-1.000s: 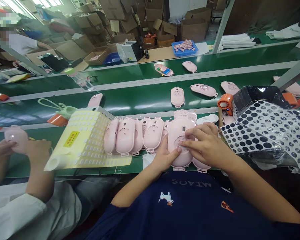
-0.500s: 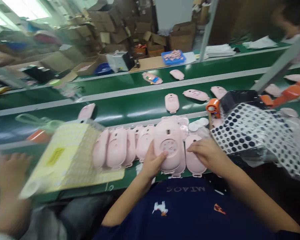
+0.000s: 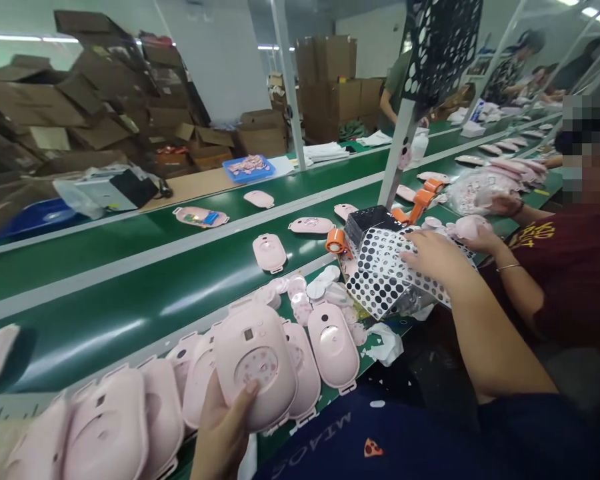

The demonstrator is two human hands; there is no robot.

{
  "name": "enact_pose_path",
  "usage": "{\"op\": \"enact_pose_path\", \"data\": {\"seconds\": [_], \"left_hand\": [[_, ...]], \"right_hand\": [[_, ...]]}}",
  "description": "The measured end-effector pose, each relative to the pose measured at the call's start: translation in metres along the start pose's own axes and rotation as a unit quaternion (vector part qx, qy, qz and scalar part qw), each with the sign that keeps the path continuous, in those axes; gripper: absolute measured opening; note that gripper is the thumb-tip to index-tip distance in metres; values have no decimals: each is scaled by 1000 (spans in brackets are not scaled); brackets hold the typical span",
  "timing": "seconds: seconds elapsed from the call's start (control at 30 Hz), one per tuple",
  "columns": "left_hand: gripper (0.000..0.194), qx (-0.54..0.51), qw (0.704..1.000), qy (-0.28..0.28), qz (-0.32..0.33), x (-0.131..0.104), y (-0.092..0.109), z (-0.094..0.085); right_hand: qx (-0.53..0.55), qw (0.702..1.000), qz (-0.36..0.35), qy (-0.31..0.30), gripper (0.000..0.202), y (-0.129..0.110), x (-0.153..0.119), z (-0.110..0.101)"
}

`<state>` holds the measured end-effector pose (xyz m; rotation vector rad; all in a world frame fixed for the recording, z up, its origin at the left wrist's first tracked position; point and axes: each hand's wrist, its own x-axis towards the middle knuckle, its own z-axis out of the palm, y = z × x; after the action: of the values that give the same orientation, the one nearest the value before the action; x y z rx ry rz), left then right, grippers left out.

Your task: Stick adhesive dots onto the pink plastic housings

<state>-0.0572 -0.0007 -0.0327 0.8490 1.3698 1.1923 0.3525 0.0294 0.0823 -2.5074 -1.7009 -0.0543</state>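
My left hand [image 3: 226, 419] grips a pink oval shell [image 3: 253, 340] with a round recessed window, its thumb on the front face. My right hand [image 3: 433, 257] reaches out to the right, fingers spread on a white sheet of black dots [image 3: 380, 267]. Beside the held shell, another pink shell [image 3: 333, 347] lies on the bench with a black dot near its top. More pink shells [image 3: 105, 427] lean in an overlapping row at the lower left. Round pink and white pieces [image 3: 323, 281] lie behind the shells.
An orange tape dispenser [image 3: 336, 241] and a black box [image 3: 373, 223] stand by the dotted sheet. A green conveyor [image 3: 205, 280] carries several pink shells. A blue tray [image 3: 249, 169] sits beyond. At the right, another person's hand [image 3: 480, 237] holds a pink part.
The view has swung to the right. My right hand has left the pink shell with the black dot and moved onto the dotted sheet. My left hand still holds its shell.
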Motion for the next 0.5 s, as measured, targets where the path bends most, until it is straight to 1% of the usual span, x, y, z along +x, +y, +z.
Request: {"op": "enact_pose_path", "data": {"seconds": [0.07, 0.1, 0.17, 0.27, 0.37, 0.43, 0.5], "left_hand": [[82, -2, 1000, 6, -12, 1, -2, -3], [84, 0, 1000, 8, -18, 2, -3, -4], [85, 12, 1000, 11, -25, 3, -1, -5], [81, 28, 999, 18, -2, 1, 4, 0], [79, 32, 999, 20, 14, -3, 7, 8], [80, 30, 999, 16, 10, -4, 4, 10], [84, 29, 999, 12, 6, -2, -1, 10]], "right_hand": [[5, 999, 19, -37, 56, 11, 3, 2], [9, 999, 29, -43, 59, 15, 2, 5], [13, 998, 53, -35, 62, 21, -1, 11], [13, 996, 90, -8, 64, 25, 0, 19], [5, 994, 113, 16, 63, 24, 5, 21], [-4, 993, 118, 13, 61, 22, 10, 19], [-14, 993, 121, -8, 58, 20, 13, 13]]}}
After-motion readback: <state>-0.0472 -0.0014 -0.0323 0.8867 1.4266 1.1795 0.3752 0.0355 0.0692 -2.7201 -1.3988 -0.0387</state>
